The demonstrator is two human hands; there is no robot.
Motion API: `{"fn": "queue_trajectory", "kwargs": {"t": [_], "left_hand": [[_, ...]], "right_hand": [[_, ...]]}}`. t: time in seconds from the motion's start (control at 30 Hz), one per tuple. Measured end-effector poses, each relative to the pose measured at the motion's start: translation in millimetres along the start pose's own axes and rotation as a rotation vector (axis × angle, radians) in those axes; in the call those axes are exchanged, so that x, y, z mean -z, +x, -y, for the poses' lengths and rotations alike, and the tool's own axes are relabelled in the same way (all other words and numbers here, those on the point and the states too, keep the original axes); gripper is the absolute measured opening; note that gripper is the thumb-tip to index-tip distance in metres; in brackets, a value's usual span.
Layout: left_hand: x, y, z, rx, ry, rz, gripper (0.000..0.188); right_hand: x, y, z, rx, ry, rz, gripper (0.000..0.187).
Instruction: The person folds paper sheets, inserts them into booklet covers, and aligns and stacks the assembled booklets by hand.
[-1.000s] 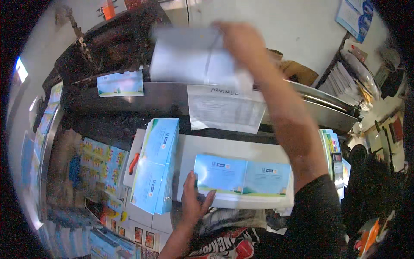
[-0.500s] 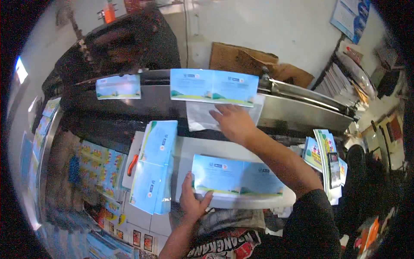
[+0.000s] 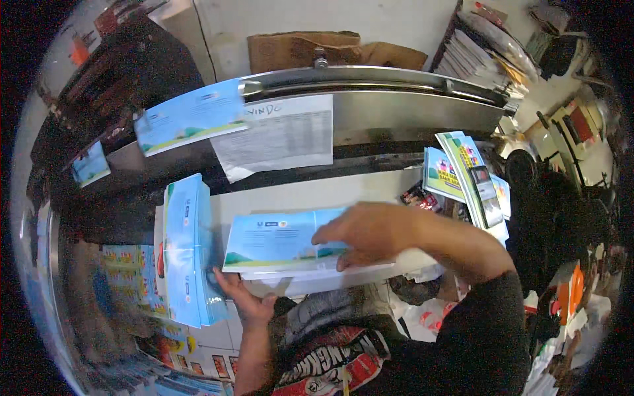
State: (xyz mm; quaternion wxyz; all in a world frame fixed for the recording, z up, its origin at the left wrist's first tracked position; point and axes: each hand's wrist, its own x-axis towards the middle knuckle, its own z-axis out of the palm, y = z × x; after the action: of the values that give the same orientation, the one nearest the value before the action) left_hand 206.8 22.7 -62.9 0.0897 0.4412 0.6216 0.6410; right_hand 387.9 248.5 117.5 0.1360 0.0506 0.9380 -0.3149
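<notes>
A stack of light blue printed booklets (image 3: 271, 241) lies open flat on the white table, in front of me. Over its right half, my right hand (image 3: 373, 234) is slightly blurred, thumb and fingers apart; whether it touches the top cover is unclear. By the stack's lower left corner, my left hand (image 3: 246, 298) is open, fingers spread. Its fingertips come close to a second, taller stack of blue booklets (image 3: 181, 251), which stands lengthwise on the left.
Behind the table runs a metal machine bar (image 3: 396, 109) with a blue printed sheet (image 3: 191, 115) and a white paper (image 3: 290, 138) on it. At right, colourful booklets (image 3: 452, 171) lie under a phone-like dark object (image 3: 484, 188). Brown cardboard (image 3: 304, 51) leans behind.
My right hand has come down from the white paper at the machine bar to the middle stack. My left hand has moved off that stack's left edge. The view has shifted right.
</notes>
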Motion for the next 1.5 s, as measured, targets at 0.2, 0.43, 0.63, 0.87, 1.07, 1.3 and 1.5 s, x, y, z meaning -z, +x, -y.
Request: {"fn": "queue_trajectory", "kwargs": {"t": [0.2,0.43,0.63,0.87,1.07,1.3,1.5], "left_hand": [[0,6,-5,-0.052,0.197,0.051,0.121],[-3,15,-26,-0.073,0.547,0.153,0.077],[-11,20,-27,-0.082,0.583,0.184,0.055],[-10,21,-23,-0.083,0.598,0.202,0.058],[0,16,-24,-0.042,0.701,0.159,0.077],[-1,20,-32,0.124,0.569,0.202,0.085],[-1,15,-23,0.109,0.477,0.200,0.090]], "right_hand": [[-9,12,-11,0.050,-0.018,0.063,0.040],[59,14,-15,0.156,-0.060,-0.219,0.031],[70,29,-45,-0.060,-0.157,-0.310,0.040],[76,33,-45,-0.194,-0.199,-0.303,0.038],[128,37,-11,-0.185,-0.364,-1.002,0.033],[164,157,-19,0.144,-0.960,-1.416,0.033],[72,202,-60,0.032,-0.782,-0.801,0.040]]}}
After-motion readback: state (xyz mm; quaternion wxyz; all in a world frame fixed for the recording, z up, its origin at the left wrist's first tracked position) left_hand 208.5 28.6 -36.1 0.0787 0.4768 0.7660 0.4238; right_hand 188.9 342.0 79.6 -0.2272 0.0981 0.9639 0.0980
